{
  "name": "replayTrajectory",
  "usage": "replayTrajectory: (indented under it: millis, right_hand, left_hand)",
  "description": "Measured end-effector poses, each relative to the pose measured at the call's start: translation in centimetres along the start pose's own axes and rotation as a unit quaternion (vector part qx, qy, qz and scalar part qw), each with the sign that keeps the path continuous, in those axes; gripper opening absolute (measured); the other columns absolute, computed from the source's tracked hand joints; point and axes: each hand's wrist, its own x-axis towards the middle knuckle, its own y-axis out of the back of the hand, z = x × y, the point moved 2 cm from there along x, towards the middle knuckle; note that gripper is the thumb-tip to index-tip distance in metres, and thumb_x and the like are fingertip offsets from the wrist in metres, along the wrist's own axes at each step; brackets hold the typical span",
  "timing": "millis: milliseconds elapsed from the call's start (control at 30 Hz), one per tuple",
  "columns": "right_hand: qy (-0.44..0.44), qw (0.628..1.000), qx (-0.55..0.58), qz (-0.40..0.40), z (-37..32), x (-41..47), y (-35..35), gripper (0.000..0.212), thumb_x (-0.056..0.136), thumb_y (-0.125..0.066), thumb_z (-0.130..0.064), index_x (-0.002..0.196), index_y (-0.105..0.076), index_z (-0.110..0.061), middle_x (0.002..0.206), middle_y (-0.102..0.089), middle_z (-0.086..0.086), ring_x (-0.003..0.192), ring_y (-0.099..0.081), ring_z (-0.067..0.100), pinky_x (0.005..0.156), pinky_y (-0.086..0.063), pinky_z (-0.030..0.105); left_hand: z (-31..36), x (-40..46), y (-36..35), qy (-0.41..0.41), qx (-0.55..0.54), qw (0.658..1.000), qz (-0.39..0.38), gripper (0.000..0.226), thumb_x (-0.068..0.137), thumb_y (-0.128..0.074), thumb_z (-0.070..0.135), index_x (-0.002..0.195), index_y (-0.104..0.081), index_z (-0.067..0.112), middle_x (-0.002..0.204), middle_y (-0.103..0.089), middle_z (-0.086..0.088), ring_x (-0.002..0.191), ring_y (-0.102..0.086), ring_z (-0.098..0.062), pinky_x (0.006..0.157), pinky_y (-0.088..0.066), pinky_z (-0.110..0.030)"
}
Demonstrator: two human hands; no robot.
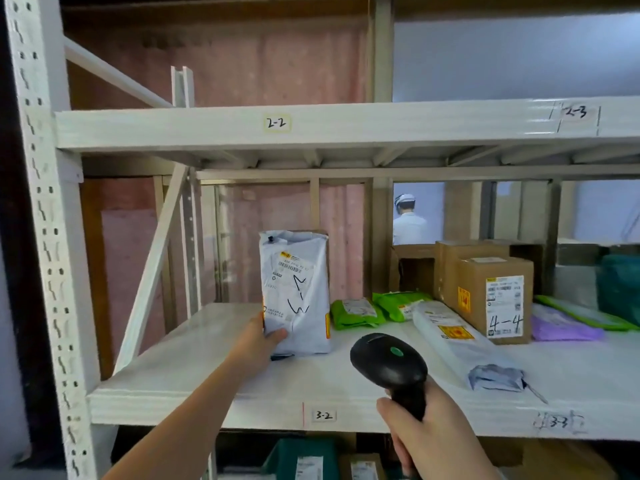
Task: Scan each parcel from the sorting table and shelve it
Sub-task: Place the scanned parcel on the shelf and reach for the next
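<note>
A crinkled grey poly-mailer parcel (296, 292) is gripped upright on the white metal shelf (180, 372) by the left hand (258, 341); a rounded black barcode scanner (391, 367) is clasped by the right hand (426, 434).

A white poly-mailer parcel (296, 292), bearing a barcode label and black handwritten marks, stands upright on the white shelf (194, 372) tagged 3-2, while a black handheld scanner (389, 365) with a green button hovers just before the shelf's front edge.

Soft, even indoor light, faint shadows; wide-angle bending at the edges, slight overall blur
</note>
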Motion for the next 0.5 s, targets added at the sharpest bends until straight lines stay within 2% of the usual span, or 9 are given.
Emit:
replayTrajectory:
  millis: [100, 200, 367, 433, 500]
  right_hand:
    - [0.001, 1.000, -0.008, -0.006, 0.5, 0.6, -1.0, 0.035, 0.077, -0.070, -0.039, 0.109, -0.059, -0.043, 0.061, -0.062, -0.006, 0.063, -0.060, 0.015, 0.076, -0.055, 0.036]
    - [0.000, 1.000, 0.000, -0.004, 1.2, 1.3, -1.7, 0.033, 0.082, -0.071, -0.032, 0.111, -0.059, -0.041, 0.062, -0.062, -0.005, 0.063, -0.059, 0.014, 0.076, -0.055, 0.037]
    - [0.001, 1.000, -0.002, 0.002, 1.6, 2.4, -2.8, 0.029, 0.082, -0.071, -0.033, 0.107, -0.059, -0.040, 0.060, -0.061, -0.005, 0.060, -0.058, 0.013, 0.072, -0.054, 0.034]
    - [0.002, 1.000, -0.008, 0.000, 1.7, 2.6, -3.2, 0.028, 0.082, -0.071, -0.035, 0.107, -0.058, -0.040, 0.058, -0.060, -0.007, 0.059, -0.057, 0.011, 0.069, -0.052, 0.030]
    - [0.000, 1.000, -0.009, -0.003, 1.8, 2.7, -3.5, 0.029, 0.082, -0.071, -0.035, 0.108, -0.059, -0.042, 0.057, -0.061, -0.007, 0.058, -0.057, 0.010, 0.068, -0.051, 0.028]
  left_hand:
    - [-0.4, 1.0, -0.1, -0.005, 0.006, 1.000, -0.005, 0.041, 0.098, -0.068, 0.007, 0.137, -0.056, 0.011, 0.119, -0.062, 0.003, 0.108, -0.057, -0.015, 0.085, -0.038, -0.020]
    - [-0.8, 1.6, -0.3, -0.005, -0.005, 1.000, -0.006, 0.039, 0.098, -0.068, 0.006, 0.134, -0.057, 0.016, 0.118, -0.064, 0.003, 0.111, -0.060, -0.018, 0.086, -0.041, -0.023]
    - [-2.1, 2.6, -0.7, 0.024, -0.052, 0.998, 0.025, 0.030, 0.097, -0.069, 0.005, 0.117, -0.058, 0.024, 0.102, -0.066, 0.012, 0.103, -0.063, -0.019, 0.072, -0.046, -0.017]
    - [-2.2, 3.0, -0.7, 0.049, -0.065, 0.996, 0.043, 0.031, 0.096, -0.070, 0.006, 0.121, -0.055, 0.019, 0.105, -0.064, 0.005, 0.102, -0.060, -0.021, 0.078, -0.047, -0.027]
    - [-2.4, 3.4, -0.6, 0.070, -0.065, 0.994, 0.052, 0.043, 0.096, -0.072, 0.011, 0.132, -0.050, 0.014, 0.114, -0.060, -0.002, 0.106, -0.057, -0.025, 0.087, -0.045, -0.032]
